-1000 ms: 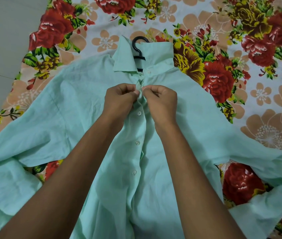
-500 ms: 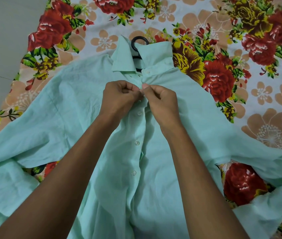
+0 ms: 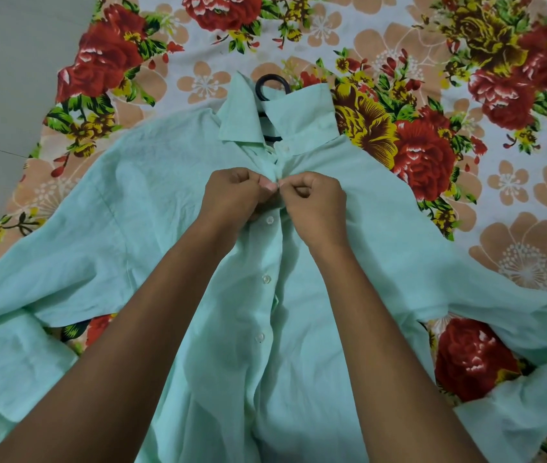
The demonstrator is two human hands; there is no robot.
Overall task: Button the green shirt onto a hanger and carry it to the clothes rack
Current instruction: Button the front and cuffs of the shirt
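Note:
The pale green shirt (image 3: pixel 151 208) lies face up and spread out on a flowered bedsheet, sleeves out to both sides. A black hanger (image 3: pixel 270 84) is inside it; only its hook shows above the collar. My left hand (image 3: pixel 235 193) and my right hand (image 3: pixel 315 202) meet at the front placket just below the collar, each pinching one edge of the cloth between thumb and fingers. Whatever button lies between the fingertips is hidden. Three white buttons (image 3: pixel 266 279) run down the placket below my hands.
The flowered bedsheet (image 3: pixel 465 162) with red and yellow roses covers the surface around the shirt. Bare grey floor (image 3: pixel 8 78) lies to the left of the sheet's edge.
Both hands have stayed pinched together on the placket and shifted slightly lower on it, further from the collar. The shirt and hanger have barely moved.

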